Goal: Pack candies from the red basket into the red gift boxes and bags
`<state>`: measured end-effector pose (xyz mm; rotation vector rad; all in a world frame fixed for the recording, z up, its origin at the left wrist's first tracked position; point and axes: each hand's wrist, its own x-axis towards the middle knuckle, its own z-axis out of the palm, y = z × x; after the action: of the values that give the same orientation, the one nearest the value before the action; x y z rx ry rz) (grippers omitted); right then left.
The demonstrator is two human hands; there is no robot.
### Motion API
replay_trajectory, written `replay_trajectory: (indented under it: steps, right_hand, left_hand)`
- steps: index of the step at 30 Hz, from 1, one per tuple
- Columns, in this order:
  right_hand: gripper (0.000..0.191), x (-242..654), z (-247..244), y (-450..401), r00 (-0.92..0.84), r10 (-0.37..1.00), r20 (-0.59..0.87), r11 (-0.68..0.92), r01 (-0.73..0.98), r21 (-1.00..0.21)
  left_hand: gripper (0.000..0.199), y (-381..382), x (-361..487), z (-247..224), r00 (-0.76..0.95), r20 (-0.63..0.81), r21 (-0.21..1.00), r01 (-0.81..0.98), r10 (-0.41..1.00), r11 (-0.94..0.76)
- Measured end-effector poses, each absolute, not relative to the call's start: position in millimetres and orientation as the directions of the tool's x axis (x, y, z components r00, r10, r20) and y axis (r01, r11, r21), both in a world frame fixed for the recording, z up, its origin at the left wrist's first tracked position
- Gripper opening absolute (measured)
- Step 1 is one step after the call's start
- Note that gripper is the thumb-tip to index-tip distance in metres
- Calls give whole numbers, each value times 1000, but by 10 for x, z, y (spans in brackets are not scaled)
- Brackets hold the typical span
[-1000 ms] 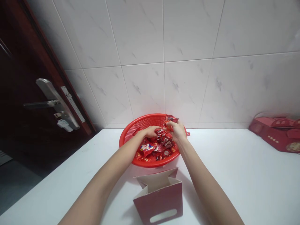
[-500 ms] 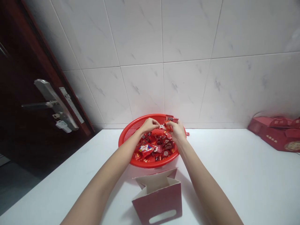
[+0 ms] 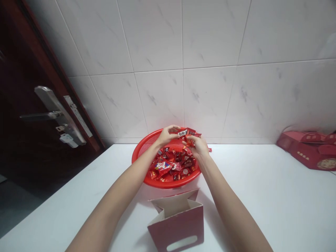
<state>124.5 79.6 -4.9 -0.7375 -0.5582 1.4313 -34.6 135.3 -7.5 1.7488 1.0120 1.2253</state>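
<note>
Over the far side of a red plastic basket (image 3: pixel 139 150), my left hand (image 3: pixel 167 135) pinches one end of a small wrapped candy with a white label (image 3: pixel 183 133). My right hand (image 3: pixel 200 146) is closed round several red-wrapped candies (image 3: pixel 191 132), which stick out past its fingertips. The two hands are close together, with the white-labelled candy between them. Below them, a heap of red candy packets (image 3: pixel 175 165) lies in the basket. Nearer to me stands an open red paper box (image 3: pixel 181 224) with a handle slot, its pale inside showing.
A closed red gift box (image 3: pixel 306 148) stands at the right end of the white table (image 3: pixel 244 196). One small red packet (image 3: pixel 210 149) pokes out by the basket's right rim. Behind is a tiled wall (image 3: pixel 207 101); at left, a dark door with a metal handle (image 3: pixel 42 116).
My left hand has moved up slightly and its fingers have lifted; the white-labelled candy now shows more fully and sits higher. My right hand still holds its candies. The box stays in place.
</note>
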Motion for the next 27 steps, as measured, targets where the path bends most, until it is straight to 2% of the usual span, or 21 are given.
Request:
replay_trajectory:
  steps: [3,8,12,18,20,24,27]
  right_hand:
    - [21,1246,-77,824,102,992,-76,12,-668,-744]
    - [20,1248,-74,829,148,984,-96,28,-670,-741]
    - [22,1250,-19,777,164,980,-115,26,-674,-738]
    - [22,1248,-24,776,189,976,-111,44,-665,-746]
    - [21,1246,-42,792,195,975,-111,46,-658,-752]
    - [21,1242,-57,799,193,976,-105,53,-669,-741]
    - [21,1239,-66,804,186,979,-87,61,-670,-740]
  left_hand:
    - [54,1310,-312,-45,272,309,918,165,911,-360]
    - [44,1297,-279,-21,268,202,952,171,942,-253]
    - [35,1354,-276,-64,214,152,932,295,965,-212]
    - [25,1419,-377,-229,314,50,755,610,948,-242]
    - [30,1405,-399,-272,352,-20,709,665,936,-235]
    - [52,1360,-392,-302,427,-149,588,763,892,-267]
    - [51,1330,-367,-281,487,-210,572,765,848,-298]
